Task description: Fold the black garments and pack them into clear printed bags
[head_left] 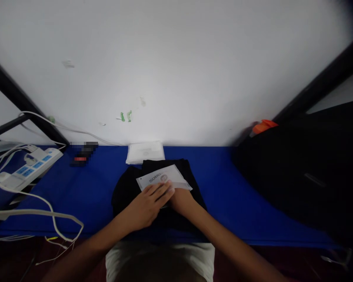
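Observation:
A white translucent plastic packet point(176, 178) with printed lettering and a reddish round logo lies tilted on a folded black cloth item point(126, 188). My left hand point(150, 201) rests over the packet's near edge, its fingers stretched out and pointing right; its thumb is hidden. Close against it, my right hand point(181, 199) reaches to the packet's near edge, the fingers out of sight beneath or inside the plastic. Whether they grip anything does not show.
Behind the black cloth, a stack of white packets point(145, 152) lies by the wall. At left are a power strip point(32, 168) with white cables and a pixelated dark object point(84, 154). A large black bag-like shape point(306, 168) and something orange point(264, 126) occupy the right of the blue surface point(220, 188).

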A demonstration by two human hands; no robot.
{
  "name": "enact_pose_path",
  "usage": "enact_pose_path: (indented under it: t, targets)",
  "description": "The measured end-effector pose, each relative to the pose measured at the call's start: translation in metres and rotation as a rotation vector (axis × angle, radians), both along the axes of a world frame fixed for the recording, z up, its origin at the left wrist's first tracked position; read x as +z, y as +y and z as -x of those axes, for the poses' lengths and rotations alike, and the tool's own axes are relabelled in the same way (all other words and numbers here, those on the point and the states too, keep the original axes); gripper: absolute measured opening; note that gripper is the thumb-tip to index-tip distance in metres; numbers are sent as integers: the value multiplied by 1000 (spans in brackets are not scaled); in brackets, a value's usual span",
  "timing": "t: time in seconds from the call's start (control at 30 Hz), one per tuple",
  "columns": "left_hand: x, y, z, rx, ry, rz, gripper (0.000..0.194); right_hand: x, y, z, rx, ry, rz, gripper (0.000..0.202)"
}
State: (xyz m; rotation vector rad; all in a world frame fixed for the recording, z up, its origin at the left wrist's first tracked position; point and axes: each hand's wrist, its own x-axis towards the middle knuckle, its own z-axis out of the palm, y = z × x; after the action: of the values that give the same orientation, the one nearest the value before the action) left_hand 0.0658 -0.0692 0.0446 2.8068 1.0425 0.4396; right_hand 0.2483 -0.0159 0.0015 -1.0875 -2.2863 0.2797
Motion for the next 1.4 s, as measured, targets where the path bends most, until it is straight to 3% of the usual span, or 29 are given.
enact_pose_path:
  t: [0.17, 0.3, 0.37, 0.47, 0.6, 0.7, 0.83, 0.9, 1.03, 1.1, 1.17, 1.27, 1.33, 1.4]
  targets:
    - [-6, -4, 23, 85, -388, -214, 37, 37, -10, -23, 188, -56, 11, 31]
    - [2, -3, 21, 93, -597, -306, 20, 65, -24, -19, 212, 176, -328, 36]
    - [4, -1, 15, 75, -639, -327, 18, 70, -29, -8, 259, 179, -483, 28]
    - [2, 1, 7, 81, -704, -332, 16, 71, -30, 8, 305, 137, -558, 6]
    - [0, 0, 5, 86, -770, -331, 15, 69, -23, 12, 339, 85, -524, 19]
    - [5, -1, 14, 152, -797, -339, 12, 68, -7, -5, 346, 59, -525, 18]
    - [11, 3, 35, 328, -873, -397, 10, 57, 20, -46, 204, -1, -508, 11]
    - [9, 5, 41, 354, -919, -372, 9, 52, 26, -62, 150, -10, -458, 10]
    - [5, 4, 36, 214, -975, -246, 9, 54, 16, -61, 160, -48, -305, 21]
    - [5, 1, 30, 119, -973, -199, 10, 59, 9, -48, 231, -116, -235, 37]
    - [5, -1, 26, 90, -936, -197, 12, 63, 8, -36, 311, -181, -178, 38]
    - [0, -4, 31, 289, -887, -248, 17, 64, 20, -32, 318, -186, -179, 35]
    - [-8, -9, 39, 453, -847, -213, 22, 62, 37, -40, 215, -140, -246, 36]
    - [-17, -15, 50, 475, -729, -92, 17, 60, 59, -53, 56, -102, -333, 41]
